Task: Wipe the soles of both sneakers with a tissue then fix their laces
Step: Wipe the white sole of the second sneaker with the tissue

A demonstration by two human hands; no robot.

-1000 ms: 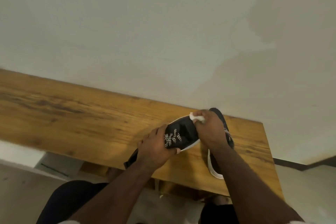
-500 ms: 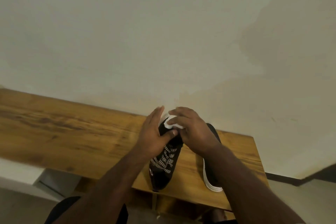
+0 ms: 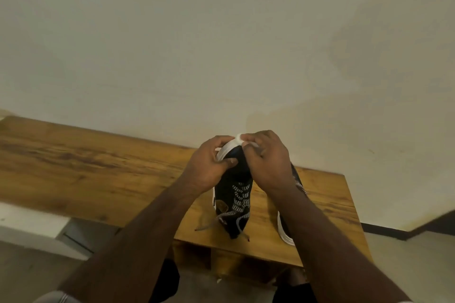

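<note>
A black sneaker (image 3: 234, 200) with speckled laces and a white sole rim stands tilted with its toe up, its heel end resting on the wooden table (image 3: 98, 170). My left hand (image 3: 209, 167) grips its toe end from the left. My right hand (image 3: 267, 162) pinches a small white tissue (image 3: 239, 139) against the white sole edge at the toe. The second black sneaker (image 3: 285, 231) lies on the table to the right, mostly hidden under my right forearm.
The table runs left along a plain pale wall (image 3: 221, 44). Its right edge (image 3: 352, 204) is close to the sneakers, and its front edge lies just below them. Loose lace ends (image 3: 209, 225) trail on the tabletop.
The held sneaker has turned from lying sideways to toe-up and upright. Both hands have risen to its toe, and the tissue now sits on the sole's tip.
</note>
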